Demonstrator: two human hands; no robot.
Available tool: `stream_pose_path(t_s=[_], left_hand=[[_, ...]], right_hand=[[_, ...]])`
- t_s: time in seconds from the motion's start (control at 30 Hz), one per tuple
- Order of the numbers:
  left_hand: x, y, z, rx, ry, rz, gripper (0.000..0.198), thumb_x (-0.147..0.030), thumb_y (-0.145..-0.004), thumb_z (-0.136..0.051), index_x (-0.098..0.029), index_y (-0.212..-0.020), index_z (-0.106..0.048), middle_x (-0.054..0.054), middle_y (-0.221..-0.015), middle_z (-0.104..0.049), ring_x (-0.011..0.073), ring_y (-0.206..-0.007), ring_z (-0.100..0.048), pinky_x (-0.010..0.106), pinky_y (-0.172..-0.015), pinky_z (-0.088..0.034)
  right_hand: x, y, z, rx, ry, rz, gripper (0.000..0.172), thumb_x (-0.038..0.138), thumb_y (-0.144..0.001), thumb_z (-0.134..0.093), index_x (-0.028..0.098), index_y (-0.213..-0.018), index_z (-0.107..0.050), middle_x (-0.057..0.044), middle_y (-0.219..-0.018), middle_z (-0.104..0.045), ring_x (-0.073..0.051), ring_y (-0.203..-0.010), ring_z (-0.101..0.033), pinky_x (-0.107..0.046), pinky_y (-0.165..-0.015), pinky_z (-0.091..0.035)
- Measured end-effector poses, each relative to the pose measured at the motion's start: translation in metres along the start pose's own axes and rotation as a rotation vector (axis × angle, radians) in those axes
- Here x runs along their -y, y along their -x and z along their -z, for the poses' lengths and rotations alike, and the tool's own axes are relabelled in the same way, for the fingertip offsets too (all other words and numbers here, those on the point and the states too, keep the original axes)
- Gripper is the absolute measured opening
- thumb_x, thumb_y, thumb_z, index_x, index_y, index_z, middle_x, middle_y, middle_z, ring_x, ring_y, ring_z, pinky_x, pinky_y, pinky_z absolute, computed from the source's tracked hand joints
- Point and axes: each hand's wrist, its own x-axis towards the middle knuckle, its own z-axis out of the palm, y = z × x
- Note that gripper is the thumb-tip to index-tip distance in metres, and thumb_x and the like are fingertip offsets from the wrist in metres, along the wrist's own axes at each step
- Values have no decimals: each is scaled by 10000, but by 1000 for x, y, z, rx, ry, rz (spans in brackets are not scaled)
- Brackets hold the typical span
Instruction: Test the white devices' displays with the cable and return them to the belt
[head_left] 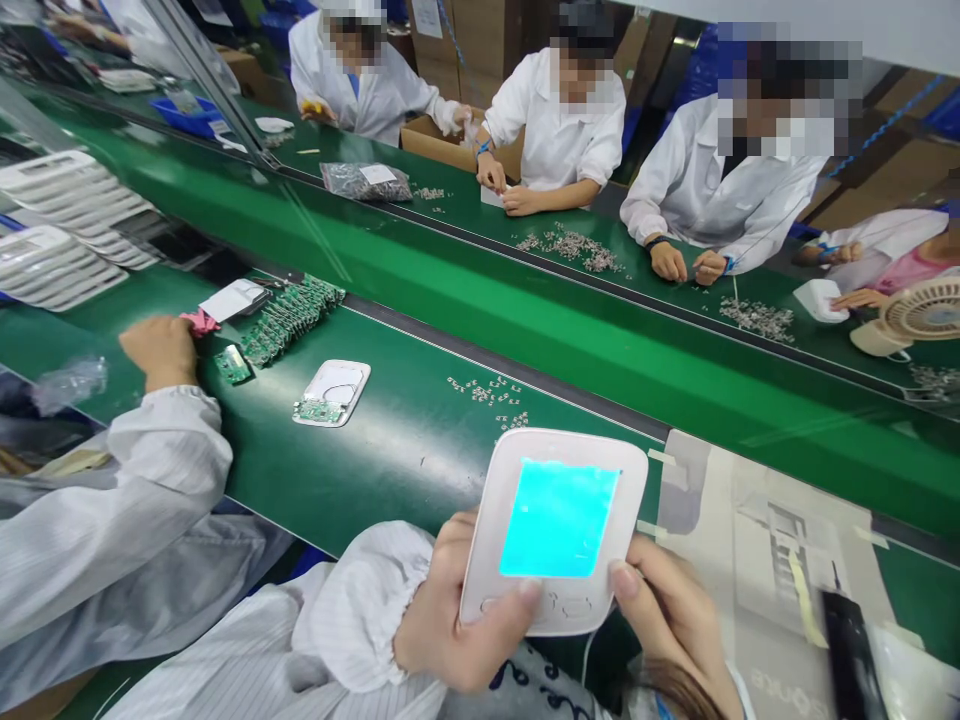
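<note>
A white panel device [630, 480] with rounded corners and a bright cyan screen [560, 520] is held up toward me in both hands. My left hand [469, 615] grips its left edge, the thumb lying on the front near the button outlines below the screen. On the lower right edge, my right hand [667, 610] holds the device with the thumb against its side. A thin white cable [589, 655] hangs beneath it. Just beyond the device, several small metal parts [484, 392] lie scattered on the green bench [405, 450].
An opened white housing [334, 390] with a circuit board lies left of centre. A co-worker's hand [161, 350] is near stacked circuit boards [292, 318]. Taped cardboard [750, 620] and a black tool [851, 650] are at right. Across the green conveyor [480, 285], several people work.
</note>
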Motion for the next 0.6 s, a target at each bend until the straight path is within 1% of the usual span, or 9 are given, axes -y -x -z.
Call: stream_pose_path(t_s=[0.07,0.13,0.27,0.33,0.47,0.6], left_hand=[[-4,-5,-1,-34,0,-31,203,-350,-853,-599,-226,-734,-707,77,-703,-677,238,-711,-649,329,-676,-521],[-8,-11,0,-27,3,-30,226,-360,-862,-592,-225,-714,-695,70,-675,-670,227,-682,-648,322,-654,-513],[-15,-24,3,123,68,-14,379,-401,-910,-504,-213,-617,-655,44,-535,-591,185,-541,-583,308,-588,-479],[-16,-27,3,156,90,27,422,-432,-911,-488,-206,-588,-640,45,-512,-562,180,-510,-553,311,-566,-463],[-15,-26,3,150,96,93,437,-466,-897,-499,-201,-580,-640,47,-516,-566,188,-514,-551,317,-569,-455],[-11,-23,3,145,90,81,377,-430,-905,-507,-200,-669,-690,48,-608,-655,204,-597,-612,318,-640,-475]], right_hand=[[-1,1,-2,-23,-10,-22,355,486,-949,-435,289,-973,-729,-29,-847,-709,-186,-738,-618,-223,-711,-491],[-1,1,-4,-24,-32,-19,350,481,-951,-435,287,-972,-725,-27,-860,-709,-186,-767,-621,-214,-710,-484],[-2,-1,-4,-26,-61,-10,340,455,-957,-437,267,-992,-718,-39,-899,-709,-201,-825,-633,-222,-726,-486],[-1,-2,-5,-29,-67,-4,341,454,-956,-438,260,-1000,-715,-45,-901,-710,-209,-832,-635,-235,-739,-489],[-1,-4,-7,-34,-70,18,344,450,-961,-426,263,-995,-713,-42,-880,-708,-207,-815,-630,-245,-733,-489],[-1,-6,-8,-46,-61,30,349,438,-964,-417,255,-966,-714,-44,-833,-698,-206,-772,-627,-251,-693,-491]])
